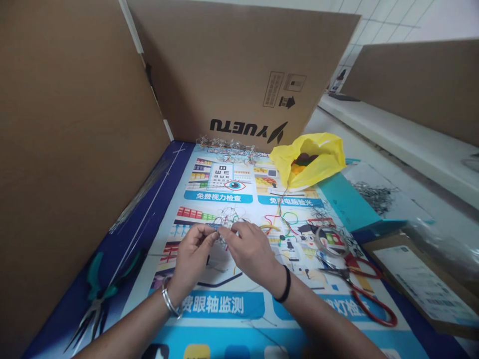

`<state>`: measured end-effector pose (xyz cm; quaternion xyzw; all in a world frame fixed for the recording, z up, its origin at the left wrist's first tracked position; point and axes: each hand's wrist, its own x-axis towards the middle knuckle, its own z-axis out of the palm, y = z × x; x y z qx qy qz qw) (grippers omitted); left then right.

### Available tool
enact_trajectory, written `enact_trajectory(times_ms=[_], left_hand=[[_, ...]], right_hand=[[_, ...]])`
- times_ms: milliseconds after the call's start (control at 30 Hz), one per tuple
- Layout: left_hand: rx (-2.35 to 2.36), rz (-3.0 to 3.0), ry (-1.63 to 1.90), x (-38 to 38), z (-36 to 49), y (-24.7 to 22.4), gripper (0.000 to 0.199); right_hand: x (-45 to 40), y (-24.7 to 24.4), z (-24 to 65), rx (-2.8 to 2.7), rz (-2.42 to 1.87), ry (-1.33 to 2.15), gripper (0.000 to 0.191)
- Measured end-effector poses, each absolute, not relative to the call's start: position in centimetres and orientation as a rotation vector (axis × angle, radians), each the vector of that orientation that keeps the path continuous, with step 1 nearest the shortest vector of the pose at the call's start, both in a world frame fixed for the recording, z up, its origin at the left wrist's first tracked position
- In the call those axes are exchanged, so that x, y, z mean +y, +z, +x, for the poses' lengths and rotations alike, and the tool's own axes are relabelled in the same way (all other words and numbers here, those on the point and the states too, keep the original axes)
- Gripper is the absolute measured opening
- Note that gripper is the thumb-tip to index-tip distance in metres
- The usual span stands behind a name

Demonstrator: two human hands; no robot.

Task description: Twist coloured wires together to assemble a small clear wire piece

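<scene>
My left hand (193, 257) and my right hand (252, 252) meet over the printed sheet, fingertips pinched close together. Between them is a piece of thin wire, mostly covered by the fingers. Directly beyond the fingertips spreads a tangle of fine wire loops (231, 215), shiny with bits of colour. Red, green and yellow threads (286, 222) lie to the right of my right hand, one running up to a yellow bag (329, 147). A clear roll of wire or tape (331, 241) rests further right. Loose wire bits (262, 326) lie nearer me.
Pliers with teal handles (98, 294) lie at left; red-handled scissors (359, 286) at right. Cardboard walls (239, 65) rise behind and at left. Wire pieces (228, 144) sit along the back, straight wires (140, 192) at left, and a dark pile (374, 197) beside a teal box flap (348, 199).
</scene>
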<state>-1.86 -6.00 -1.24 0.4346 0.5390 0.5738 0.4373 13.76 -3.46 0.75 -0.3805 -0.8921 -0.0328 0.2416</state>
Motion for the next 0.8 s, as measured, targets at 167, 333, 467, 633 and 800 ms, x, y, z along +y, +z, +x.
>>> enact_trajectory(times_ms=[167, 333, 467, 633, 800], left_hand=[[1.329, 1.128, 1.408, -6.0, -1.9, -1.5, 0.010], [1.323, 1.195, 1.369, -6.0, -1.8, -1.4, 0.009], [1.345, 1.128, 1.404, -5.9, -2.1, -1.1, 0.011], [1.330, 1.035, 1.439, -5.4, -2.5, -1.1, 0.013], [1.287, 0.946, 1.473, -5.1, -2.6, -1.4, 0.013]], right_hand=[[-3.3, 0.3, 13.5, -2.401, -1.077, -0.059, 0.025], [-3.1, -0.5, 13.6, -2.318, -1.089, -0.025, 0.024], [-3.0, -0.8, 13.9, -2.202, -1.079, 0.027, 0.023], [-3.1, -1.5, 14.3, -2.021, -1.069, 0.182, 0.015], [-3.3, -2.5, 14.2, -1.800, -1.040, 0.481, 0.022]])
